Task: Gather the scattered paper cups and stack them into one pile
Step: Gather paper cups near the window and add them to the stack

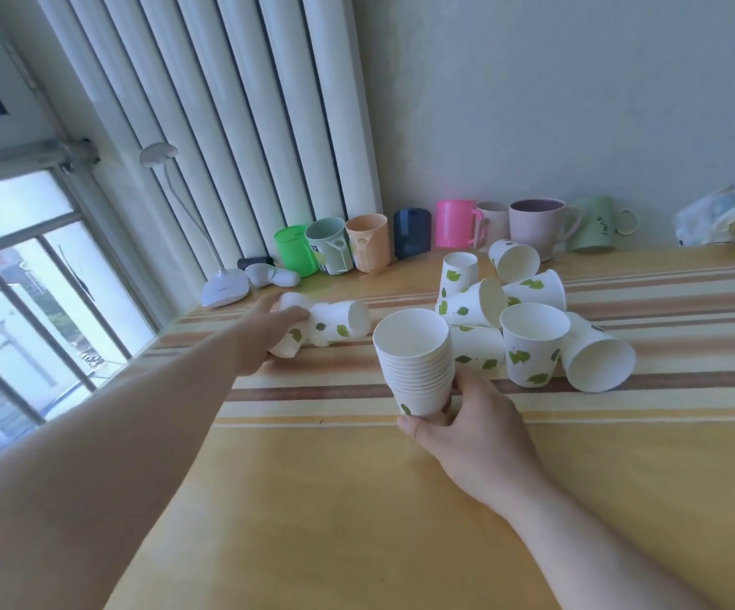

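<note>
Far out to our left, our left hand (269, 334) reaches across the striped table (357, 499), its fingers (288, 317) curled around a paper cup (288, 341) lying on its side; a second tipped cup (341, 323) lies just beyond those fingers to the right, touching the first, its mouth facing right. Past the fingertips, toward the radiator (233, 103), stands a white lamp base (225, 290).

Nearer to us, our right hand (471, 427) holds the stack of cups (416, 361) upright, thumb and fingers (409, 422) clamped on the lowest cup near its base, rims nested one above another. Just beyond and to the right of these fingers sits a heap of loose cups (484, 301), some upright, some toppled and leaning on each other. One upright cup (533, 350) with green leaves stands close beside the stack, and a cup on its side (599, 358) lies at the heap's right edge, mouth toward us.

Along the wall behind the heap runs a row of coloured mugs (453, 224), well apart from both hands.
</note>
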Demonstrator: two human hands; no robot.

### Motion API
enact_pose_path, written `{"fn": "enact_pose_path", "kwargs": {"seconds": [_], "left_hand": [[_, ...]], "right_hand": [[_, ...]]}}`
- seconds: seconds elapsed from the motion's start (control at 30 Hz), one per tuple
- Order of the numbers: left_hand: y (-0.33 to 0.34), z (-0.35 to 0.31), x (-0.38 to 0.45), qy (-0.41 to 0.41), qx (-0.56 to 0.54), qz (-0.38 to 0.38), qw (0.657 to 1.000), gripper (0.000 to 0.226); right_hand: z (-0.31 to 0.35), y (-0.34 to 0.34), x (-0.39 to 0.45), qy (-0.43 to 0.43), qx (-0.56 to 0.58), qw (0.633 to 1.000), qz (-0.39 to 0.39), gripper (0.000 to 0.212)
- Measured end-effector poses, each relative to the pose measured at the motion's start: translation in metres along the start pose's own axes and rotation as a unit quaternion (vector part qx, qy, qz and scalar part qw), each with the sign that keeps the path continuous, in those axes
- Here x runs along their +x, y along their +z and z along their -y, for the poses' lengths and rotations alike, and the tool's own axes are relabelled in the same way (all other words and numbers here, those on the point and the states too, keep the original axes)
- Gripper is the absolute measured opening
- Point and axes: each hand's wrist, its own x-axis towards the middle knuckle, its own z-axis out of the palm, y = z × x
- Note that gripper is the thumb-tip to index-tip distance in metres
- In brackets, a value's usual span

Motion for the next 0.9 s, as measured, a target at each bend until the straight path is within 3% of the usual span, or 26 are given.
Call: {"fn": "enact_pose_path", "kwargs": {"seconds": [0.1,0.23,0.37,0.5,0.57,0.7,0.77,0.9], "left_hand": [[-0.007,0.015,-0.021,0.014,-0.053,0.008,0.998,0.062],[0.002,0.028,-0.053,0.089,-0.14,-0.013,0.986,0.083],[0.019,0.001,-0.1,0.185,-0.266,0.005,0.946,0.092],[0.028,-0.036,-0.143,0.27,-0.296,0.022,0.916,0.081],[0.033,-0.046,-0.157,0.298,-0.251,0.061,0.919,0.081],[0.048,-0.035,-0.156,0.338,0.024,0.038,0.94,0.082],[0.053,-0.025,-0.15,0.333,0.037,0.042,0.941,0.08],[0.053,-0.004,-0.138,0.311,-0.001,0.138,0.94,0.098]], "right_hand": [[0.004,-0.001,-0.003,0.005,0.0,1.0,0.007,0.033],[0.005,-0.002,-0.004,0.004,-0.008,1.0,0.011,0.039],[0.001,-0.001,-0.003,-0.005,-0.009,1.0,0.005,0.042],[-0.001,-0.001,-0.001,-0.012,-0.013,1.0,-0.003,0.04],[0.0,-0.001,-0.001,-0.014,-0.018,1.0,-0.005,0.04],[-0.001,0.001,-0.001,-0.014,-0.004,1.0,-0.005,0.041],[-0.002,0.001,-0.001,-0.014,0.005,1.0,-0.003,0.041],[-0.004,0.0,0.001,-0.014,0.01,1.0,-0.004,0.039]]}}
